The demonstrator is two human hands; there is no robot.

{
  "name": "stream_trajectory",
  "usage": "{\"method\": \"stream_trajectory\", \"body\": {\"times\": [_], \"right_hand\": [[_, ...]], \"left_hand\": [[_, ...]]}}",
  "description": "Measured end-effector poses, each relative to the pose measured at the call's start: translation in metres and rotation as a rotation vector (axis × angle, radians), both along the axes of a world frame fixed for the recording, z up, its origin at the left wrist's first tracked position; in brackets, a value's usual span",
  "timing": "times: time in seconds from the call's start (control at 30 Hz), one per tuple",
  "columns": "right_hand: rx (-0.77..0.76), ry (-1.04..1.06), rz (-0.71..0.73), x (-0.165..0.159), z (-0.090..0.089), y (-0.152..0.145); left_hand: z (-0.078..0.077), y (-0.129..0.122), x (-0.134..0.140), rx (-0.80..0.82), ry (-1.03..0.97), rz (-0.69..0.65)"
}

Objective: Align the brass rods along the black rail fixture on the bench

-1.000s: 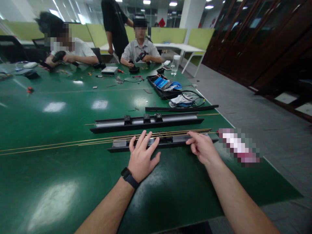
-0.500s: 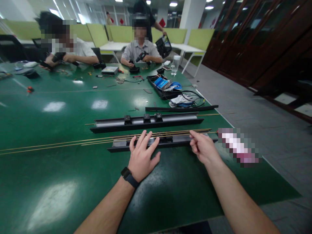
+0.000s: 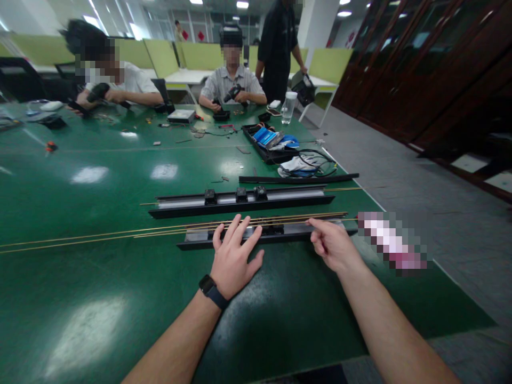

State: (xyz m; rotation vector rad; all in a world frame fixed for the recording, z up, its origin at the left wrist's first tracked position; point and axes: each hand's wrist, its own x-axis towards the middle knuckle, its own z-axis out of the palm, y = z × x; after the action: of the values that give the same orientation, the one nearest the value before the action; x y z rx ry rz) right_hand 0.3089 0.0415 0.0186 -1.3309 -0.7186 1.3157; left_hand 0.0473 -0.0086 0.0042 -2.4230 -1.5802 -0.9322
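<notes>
My left hand [image 3: 234, 261], wearing a dark watch [image 3: 207, 285] at the wrist, lies palm down with spread fingers. Its fingertips rest over several long thin brass-coloured rods [image 3: 168, 231]. These rods lie along the nearer black rail [image 3: 296, 237] and stretch far out to the left. My right hand [image 3: 334, 242] is over the rail's right part, index finger stretched out to the rods and the other fingers curled. I see nothing held in it. Behind lies a second black rail [image 3: 276, 205] with three small black blocks [image 3: 240, 194] in its channel.
A thin black strip [image 3: 300, 179] lies farther back. Beyond it are gloves with a cable [image 3: 302, 165] and a black tray [image 3: 268, 154] of blue items. A pixelated pink-white object [image 3: 390, 240] sits at the right edge. Two people [image 3: 232, 80] work across the table [image 3: 120, 277].
My right index fingertip has slid slightly left and down along the rods. My left hand stays put. In the background, a standing person has moved right with a black container.
</notes>
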Motion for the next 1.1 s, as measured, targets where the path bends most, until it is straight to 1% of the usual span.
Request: {"method": "stream_trajectory", "body": {"times": [0.1, 0.23, 0.43, 0.57, 0.77, 0.97, 1.1], "right_hand": [[0.003, 0.004, 0.001, -0.0002, -0.0001, -0.0002], [-0.002, 0.013, -0.033, -0.0006, 0.0007, 0.0007], [-0.021, 0.0, -0.061, 0.0004, -0.0025, 0.0025], [-0.018, -0.034, -0.043, -0.0002, -0.0007, 0.0026], [-0.014, 0.001, -0.017, 0.0009, 0.0019, 0.0021], [-0.007, 0.035, -0.029, 0.0024, -0.0017, 0.0031], [-0.015, 0.032, -0.064, 0.0023, -0.0032, 0.0037]], "left_hand": [[-0.0003, -0.0003, -0.0001, -0.002, 0.003, 0.002], [0.0003, 0.0002, -0.0005, -0.007, 0.005, 0.0], [0.0006, 0.0008, -0.0002, -0.009, 0.002, -0.003], [-0.0003, 0.0005, 0.0003, -0.014, 0.0, -0.001], [0.0007, 0.0, 0.0004, -0.009, 0.002, -0.005], [0.0004, 0.0011, -0.0001, -0.001, 0.003, -0.001], [-0.0001, 0.001, 0.0, -0.001, 0.004, -0.006]]}}
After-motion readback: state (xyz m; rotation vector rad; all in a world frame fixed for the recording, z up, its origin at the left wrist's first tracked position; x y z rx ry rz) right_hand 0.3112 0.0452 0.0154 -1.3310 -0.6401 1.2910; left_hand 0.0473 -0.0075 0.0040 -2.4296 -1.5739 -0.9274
